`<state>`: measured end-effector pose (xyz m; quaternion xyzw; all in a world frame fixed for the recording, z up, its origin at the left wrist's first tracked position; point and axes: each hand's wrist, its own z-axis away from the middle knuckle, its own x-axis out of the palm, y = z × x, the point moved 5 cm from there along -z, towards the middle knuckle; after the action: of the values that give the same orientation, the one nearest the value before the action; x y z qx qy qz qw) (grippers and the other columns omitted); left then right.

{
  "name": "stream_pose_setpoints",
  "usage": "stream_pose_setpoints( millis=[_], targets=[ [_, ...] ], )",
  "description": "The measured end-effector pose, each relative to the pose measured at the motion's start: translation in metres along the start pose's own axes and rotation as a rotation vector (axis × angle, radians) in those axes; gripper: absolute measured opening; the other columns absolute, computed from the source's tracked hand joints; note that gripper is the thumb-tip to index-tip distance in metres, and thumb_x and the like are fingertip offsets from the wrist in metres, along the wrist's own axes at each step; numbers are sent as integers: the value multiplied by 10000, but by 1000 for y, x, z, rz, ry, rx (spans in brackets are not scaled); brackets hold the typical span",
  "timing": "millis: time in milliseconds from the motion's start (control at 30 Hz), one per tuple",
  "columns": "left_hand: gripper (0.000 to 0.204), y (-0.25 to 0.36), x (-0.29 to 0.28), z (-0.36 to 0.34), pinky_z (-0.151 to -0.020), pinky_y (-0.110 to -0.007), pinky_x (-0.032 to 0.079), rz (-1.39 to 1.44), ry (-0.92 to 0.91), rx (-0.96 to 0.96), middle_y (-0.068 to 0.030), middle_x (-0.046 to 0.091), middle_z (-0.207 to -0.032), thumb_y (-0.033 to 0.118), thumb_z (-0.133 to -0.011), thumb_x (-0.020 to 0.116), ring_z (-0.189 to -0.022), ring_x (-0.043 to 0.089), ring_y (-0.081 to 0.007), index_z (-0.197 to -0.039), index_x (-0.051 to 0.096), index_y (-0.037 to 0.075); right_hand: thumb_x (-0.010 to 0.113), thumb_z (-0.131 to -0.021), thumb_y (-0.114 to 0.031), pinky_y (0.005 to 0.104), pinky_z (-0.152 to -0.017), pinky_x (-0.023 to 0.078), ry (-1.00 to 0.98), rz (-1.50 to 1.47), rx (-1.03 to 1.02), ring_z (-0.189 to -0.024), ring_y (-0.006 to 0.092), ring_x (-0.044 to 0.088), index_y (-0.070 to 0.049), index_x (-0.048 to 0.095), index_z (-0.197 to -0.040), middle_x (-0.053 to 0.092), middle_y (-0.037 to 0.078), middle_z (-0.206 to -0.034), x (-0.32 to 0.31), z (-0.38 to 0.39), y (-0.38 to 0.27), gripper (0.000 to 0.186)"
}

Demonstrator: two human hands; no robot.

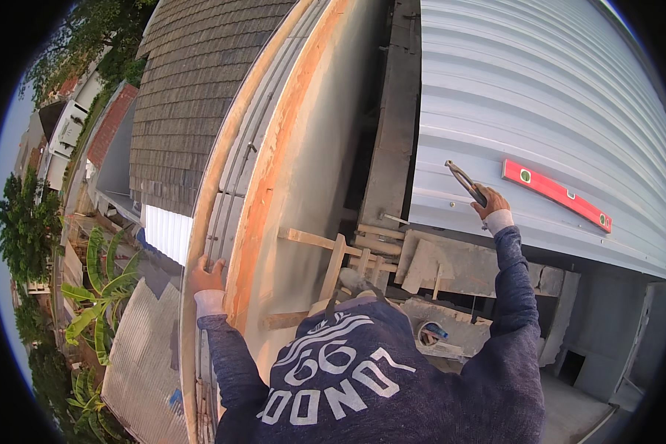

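Note:
My right hand (492, 201) reaches out over the lower edge of a pale corrugated metal roof (540, 89) and holds a pair of metal pliers (464, 180), jaws pointing up and left. My left hand (206, 275) grips the top of a long concrete wall (303, 148), its fingers curled over the orange-stained rim. A red spirit level (556, 194) lies on the metal roof, just right of my right hand. Both arms are in dark blue sleeves with white cuffs.
Rough wooden battens (333, 251) and concrete slabs (459, 263) lie between the wall and the metal roof. A tiled roof (192, 81) sits left of the wall. Far below on the left are corrugated sheets (137, 362), banana plants (100, 288) and houses.

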<state>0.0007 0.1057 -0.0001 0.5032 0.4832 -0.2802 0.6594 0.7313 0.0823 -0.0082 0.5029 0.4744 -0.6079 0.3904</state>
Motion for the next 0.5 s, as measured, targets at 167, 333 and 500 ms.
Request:
stream_pose_setpoints(
  millis=[167,333,500],
  targets=[
    [540,6,-4,4,-820,-402,510,-63,69,-4,-168,703,-953,366,-755,759,-867,674,-305,-1159,648,25,775,-702,-166,447,-902,437,-44,84,-24,-1069,298,557,-224,534,-1317,625,62,-1097,20,-25,55,663],
    [555,18,-14,10,-962,-426,452,-40,-134,-224,-126,604,-1239,445,-797,703,-1115,576,-327,-1234,606,117,768,-694,-111,457,-888,477,170,174,-153,-1039,330,579,-225,547,-1306,604,132,-1085,54,-40,139,660],
    [515,19,-12,19,-967,-440,448,-20,-38,-207,-152,607,-1156,408,-814,696,-1123,563,-326,-1220,608,104,703,-766,-26,432,-852,482,13,131,-4,-1001,309,594,-181,631,-1188,590,117,-1044,52,-60,152,455]
  ],
)
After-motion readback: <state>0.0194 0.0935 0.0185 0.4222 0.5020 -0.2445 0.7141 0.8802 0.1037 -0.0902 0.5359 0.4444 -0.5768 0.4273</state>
